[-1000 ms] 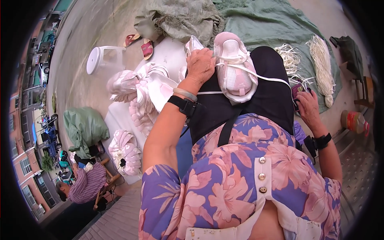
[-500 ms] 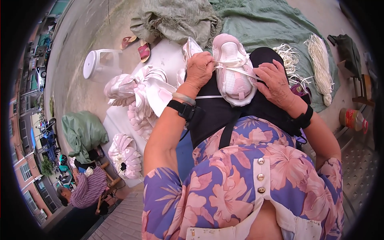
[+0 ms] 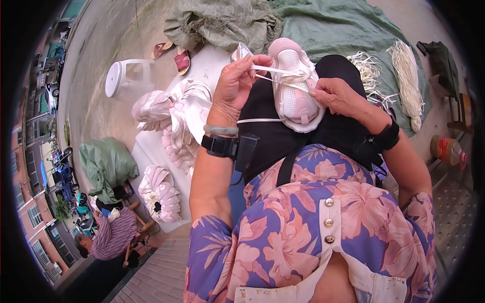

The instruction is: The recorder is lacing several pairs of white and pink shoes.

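Observation:
A pink and white shoe upper (image 3: 295, 107) rests across my black-clad thighs, its toe end toward me. Flat white shoelace (image 3: 277, 70) runs over its front from the left. Two strands of it lead to my left hand (image 3: 234, 86), raised beside the upper with its fingers closed on them. My right hand (image 3: 339, 97) is at the upper's right edge, thumb and fingers pinching the lace there. Another lace strand lies over my left thigh, under the left wrist. Part of the lace inside the left fingers is hidden.
Stacked pink and white uppers (image 3: 172, 108) lie at the left, with another bundle (image 3: 159, 194) nearer. Loose white laces (image 3: 366, 70) and a hank of laces (image 3: 406, 83) lie on green sheeting (image 3: 328, 30). A white stool (image 3: 121, 78) stands far left; a person in stripes (image 3: 116, 235) sits lower left.
My left hand has turned and lifted leftward, drawing the lace strands out from the upper. My right hand has moved left, its fingers closing on the lace at the upper's edge.

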### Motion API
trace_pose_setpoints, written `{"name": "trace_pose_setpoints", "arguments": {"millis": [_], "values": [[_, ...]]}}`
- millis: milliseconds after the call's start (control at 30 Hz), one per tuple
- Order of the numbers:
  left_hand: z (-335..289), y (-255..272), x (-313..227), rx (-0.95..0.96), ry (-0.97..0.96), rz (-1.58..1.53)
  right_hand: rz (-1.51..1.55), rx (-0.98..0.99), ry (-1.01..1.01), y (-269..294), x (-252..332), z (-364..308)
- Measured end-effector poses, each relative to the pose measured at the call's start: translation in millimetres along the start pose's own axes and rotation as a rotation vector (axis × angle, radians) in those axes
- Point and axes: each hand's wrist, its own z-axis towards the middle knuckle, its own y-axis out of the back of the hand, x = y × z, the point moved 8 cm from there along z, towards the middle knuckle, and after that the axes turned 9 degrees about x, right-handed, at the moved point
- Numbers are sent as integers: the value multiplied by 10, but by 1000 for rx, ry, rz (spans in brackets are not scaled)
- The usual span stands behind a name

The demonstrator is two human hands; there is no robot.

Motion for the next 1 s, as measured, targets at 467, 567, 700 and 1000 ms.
{"name": "trace_pose_setpoints", "arguments": {"millis": [467, 567, 700, 1000], "values": [[-136, 22, 20, -316, 75, 325, -248, -596, 148, 277, 134, -529], [-96, 20, 108, -341, 93, 419, -173, -633, 188, 359, 97, -815], [0, -74, 313, -315, 136, 548, -174, -632, 145, 521, 49, -1411], [13, 100, 470, -327, 60, 991, -214, -608, -59, 647, -993, -2009]]}}
